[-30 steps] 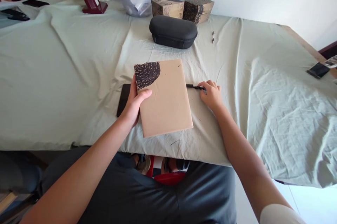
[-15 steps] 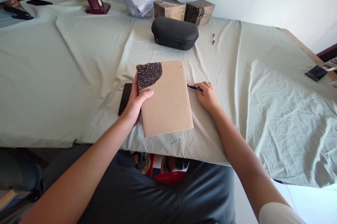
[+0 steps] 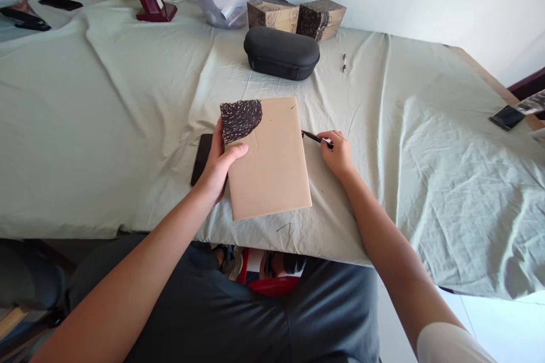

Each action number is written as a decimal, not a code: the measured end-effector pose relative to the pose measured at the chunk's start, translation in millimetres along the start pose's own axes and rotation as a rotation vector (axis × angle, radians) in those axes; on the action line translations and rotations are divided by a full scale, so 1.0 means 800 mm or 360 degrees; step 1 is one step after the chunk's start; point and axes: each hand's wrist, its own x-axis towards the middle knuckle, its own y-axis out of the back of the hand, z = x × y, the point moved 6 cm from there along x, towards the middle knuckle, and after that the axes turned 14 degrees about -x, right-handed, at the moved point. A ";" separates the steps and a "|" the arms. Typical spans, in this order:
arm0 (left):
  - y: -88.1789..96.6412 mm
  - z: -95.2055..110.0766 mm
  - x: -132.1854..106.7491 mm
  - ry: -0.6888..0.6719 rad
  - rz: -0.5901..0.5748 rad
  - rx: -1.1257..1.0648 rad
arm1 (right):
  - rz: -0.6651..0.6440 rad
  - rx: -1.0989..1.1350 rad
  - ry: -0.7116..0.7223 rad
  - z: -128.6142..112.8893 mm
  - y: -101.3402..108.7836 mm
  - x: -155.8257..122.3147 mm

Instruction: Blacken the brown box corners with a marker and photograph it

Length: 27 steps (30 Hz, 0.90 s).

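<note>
A brown cardboard box [image 3: 272, 170] is tilted in front of me, its broad face toward me. Dense black scribble covers the upper left corner of that face, and small black marks dot the upper right. My left hand [image 3: 222, 158] grips the box's left edge, thumb across the front and the other fingers hidden behind. Close to the box's right edge, my right hand [image 3: 336, 150] holds a black pen [image 3: 314, 137] in closed fingers. The pen's tip points left at the box's side; whether it touches cannot be made out. A dark phone [image 3: 201, 158] lies partly behind my left hand.
Beyond the box stands a black zippered case [image 3: 281, 53], with two scribbled cardboard boxes [image 3: 272, 13] behind it. A clear plastic basket [image 3: 219, 8], a maroon stand [image 3: 155, 8] and a pen cap [image 3: 344, 63] are on the cloth-covered table [image 3: 106, 153].
My right hand has shifted slightly and the pen in it now sits at a steeper slant, more of its shaft showing. The box and my left hand are nearly unmoved.
</note>
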 end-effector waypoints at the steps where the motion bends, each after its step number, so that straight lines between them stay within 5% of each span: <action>1: 0.000 0.000 0.000 0.0007 0.0009 -0.0015 | 0.0017 -0.0052 0.0004 0.001 0.002 0.001; 22: 0.001 0.001 0.000 0.0013 0.0007 -0.0016 | -0.0090 -0.0080 0.0068 -0.024 -0.008 -0.004; 27: 0.003 -0.001 0.002 0.0018 0.0012 -0.0076 | 0.0149 -0.0117 0.0056 -0.031 0.015 -0.006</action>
